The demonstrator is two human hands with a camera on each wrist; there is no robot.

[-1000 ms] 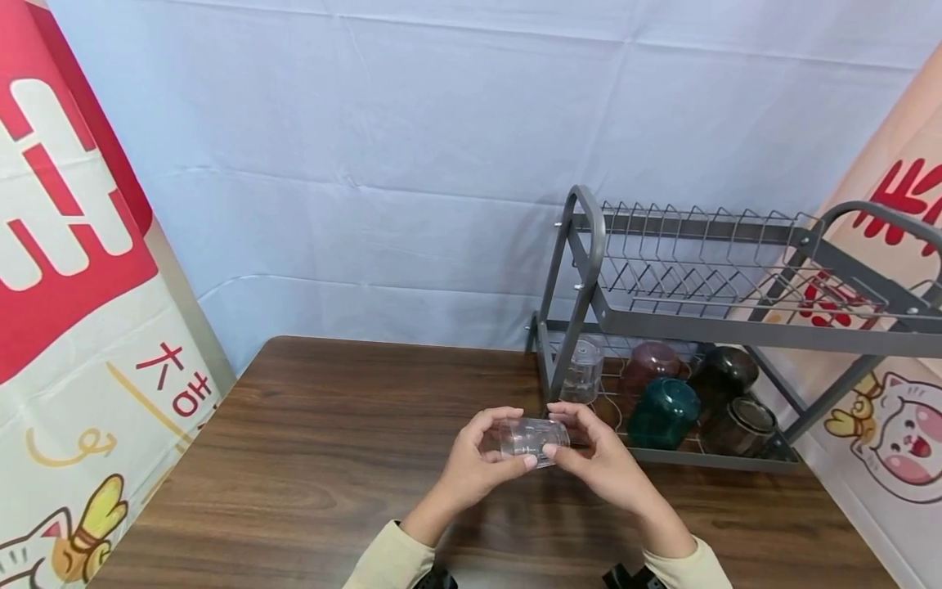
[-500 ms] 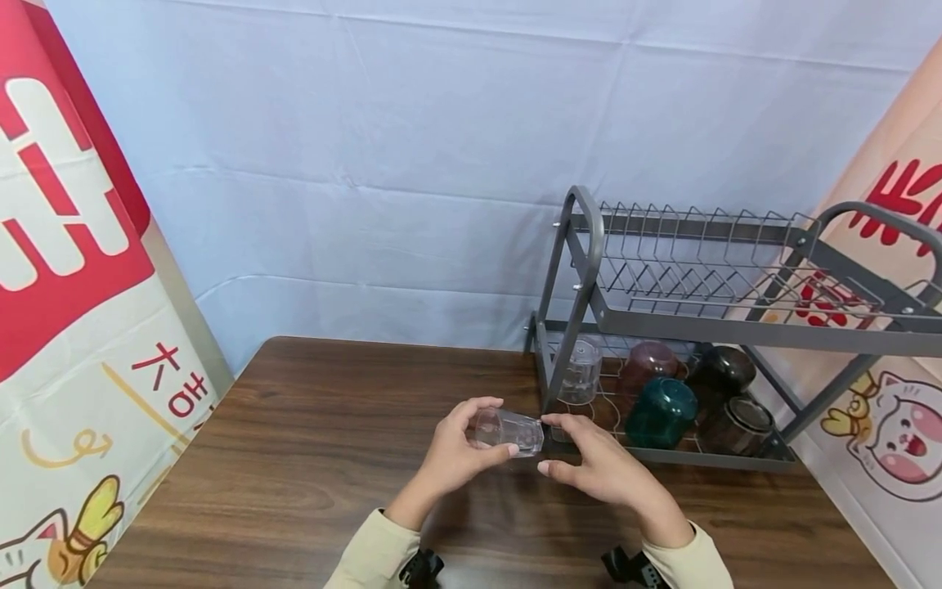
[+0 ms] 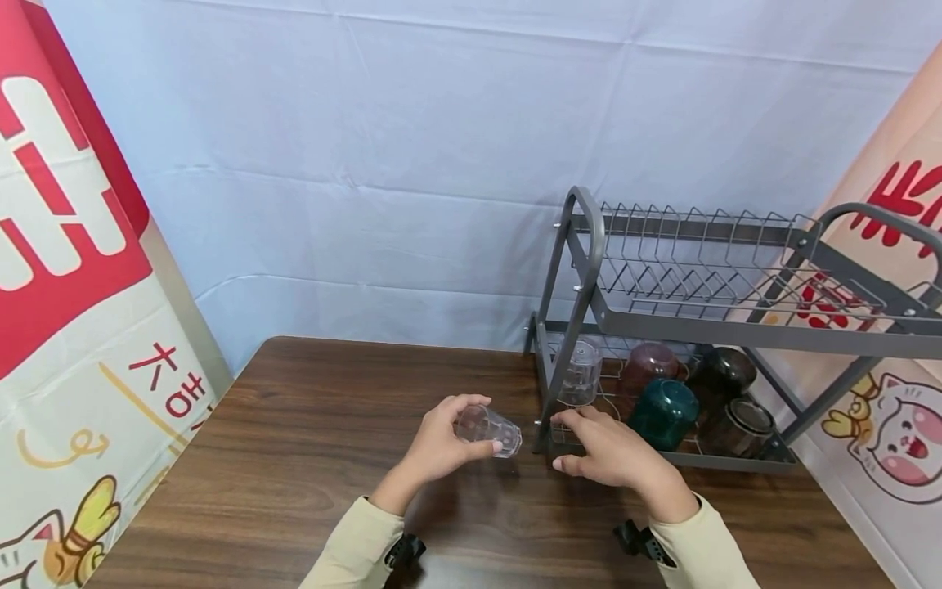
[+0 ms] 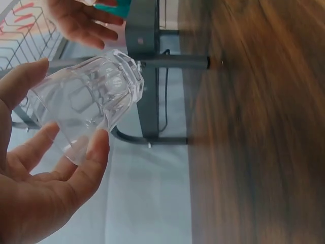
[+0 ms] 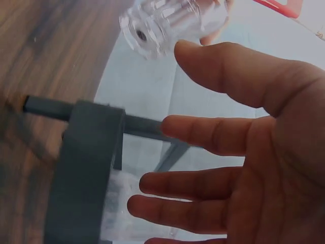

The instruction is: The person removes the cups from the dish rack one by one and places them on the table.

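A second ago both my hands were on the clear glass [image 3: 487,427]; now my left hand [image 3: 437,446] alone grasps it, thumb and fingers round its side, holding it tilted above the desk [image 3: 309,442], to the left of the rack [image 3: 736,330]; my right hand [image 3: 618,456] has let go, its fingers parted and bearing nothing near the rack's front corner; the handling, I judge, now rests with my left.

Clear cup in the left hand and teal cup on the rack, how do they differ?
The clear cup is colourless, while the teal cup is blue-green. The clear cup is held tilted in the left hand; the teal cup sits on the lower tier of the rack. Both are drinking vessels.
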